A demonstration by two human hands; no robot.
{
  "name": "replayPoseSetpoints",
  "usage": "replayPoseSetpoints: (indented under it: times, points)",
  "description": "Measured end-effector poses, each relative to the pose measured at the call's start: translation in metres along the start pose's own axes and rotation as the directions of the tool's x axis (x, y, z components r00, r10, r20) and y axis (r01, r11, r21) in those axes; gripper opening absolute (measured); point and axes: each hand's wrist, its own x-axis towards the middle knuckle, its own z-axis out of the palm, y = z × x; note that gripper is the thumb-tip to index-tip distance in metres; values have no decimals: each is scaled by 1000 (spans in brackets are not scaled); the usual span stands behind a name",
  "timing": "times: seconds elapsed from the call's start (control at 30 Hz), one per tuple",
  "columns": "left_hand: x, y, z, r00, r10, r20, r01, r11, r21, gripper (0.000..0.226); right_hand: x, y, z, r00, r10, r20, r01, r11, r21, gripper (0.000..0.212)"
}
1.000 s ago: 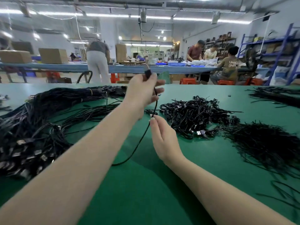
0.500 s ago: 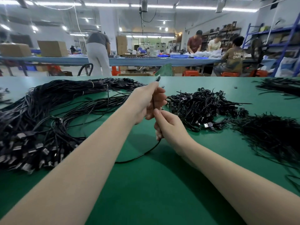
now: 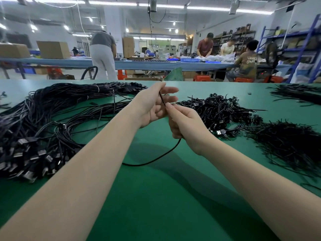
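Head camera looks down on a green table (image 3: pixel 156 206), where the person works one loose black cable (image 3: pixel 137 165). Just left of the small heap of coiled cables (image 3: pixel 217 110), the left hand (image 3: pixel 151 106) pinches the cable's upper end between thumb and forefinger, its other fingers spread loose. The right hand (image 3: pixel 184 124) grips it just below, fingers curled round it. The slack trails from under that hand onto the table. It looks to me like the start of coiling: next the right hand must lead the slack round the left hand's fingers, keeping it taut.
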Motion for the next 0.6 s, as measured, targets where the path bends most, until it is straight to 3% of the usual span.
replayPoseSetpoints:
  times: [0.17, 0.37, 0.6]
  points:
    - [-2, 5, 4, 999, 36, -15, -37, 998, -59, 34, 1, 2, -5, 996, 76, 40, -75, 997, -29, 28]
    - [-1, 4, 5, 998, 53, -30, -57, 989, -136, 46, 3, -9, -6, 999, 34, 41, -35, 999, 37, 22]
    - [3, 8, 2, 998, 60, -23, -63, 983, -171, 46, 4, -6, -8, 998, 56, -14, -56, 997, 53, 28]
